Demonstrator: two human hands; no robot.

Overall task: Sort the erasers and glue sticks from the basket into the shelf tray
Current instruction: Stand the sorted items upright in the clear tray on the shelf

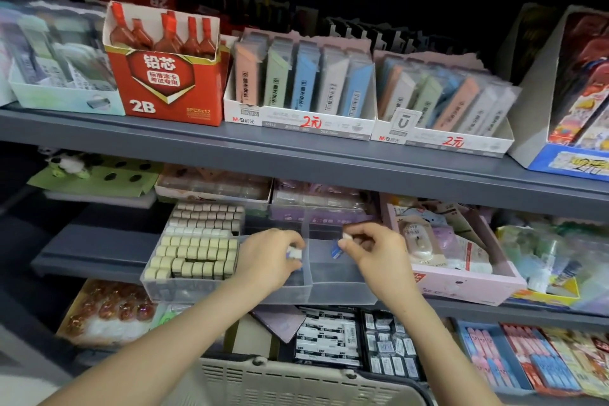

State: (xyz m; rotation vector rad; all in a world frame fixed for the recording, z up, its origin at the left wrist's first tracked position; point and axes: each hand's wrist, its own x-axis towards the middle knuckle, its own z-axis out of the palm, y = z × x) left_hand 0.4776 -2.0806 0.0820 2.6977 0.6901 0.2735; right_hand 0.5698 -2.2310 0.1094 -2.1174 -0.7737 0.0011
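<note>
A clear plastic shelf tray (pixel 342 290) with dividers sits on the middle shelf. Its left compartment is packed with rows of small beige and white erasers (pixel 197 247). My left hand (pixel 268 257) reaches into the middle compartment and grips a small white and blue eraser (pixel 294 253). My right hand (pixel 372 249) hovers over the right compartment and pinches a small white eraser (pixel 346 236). A blue-sleeved eraser (pixel 335 249) is in the air or lying just below that hand. The beige basket (pixel 296 382) is at the bottom edge, its contents hidden.
A pink box (pixel 468 283) of correction tapes stands right of the tray. The upper shelf (pixel 296 148) overhangs with a red 2B lead box (pixel 171 76) and pencil-lead packs. Boxed erasers (pixel 326 336) lie on the lower shelf behind the basket.
</note>
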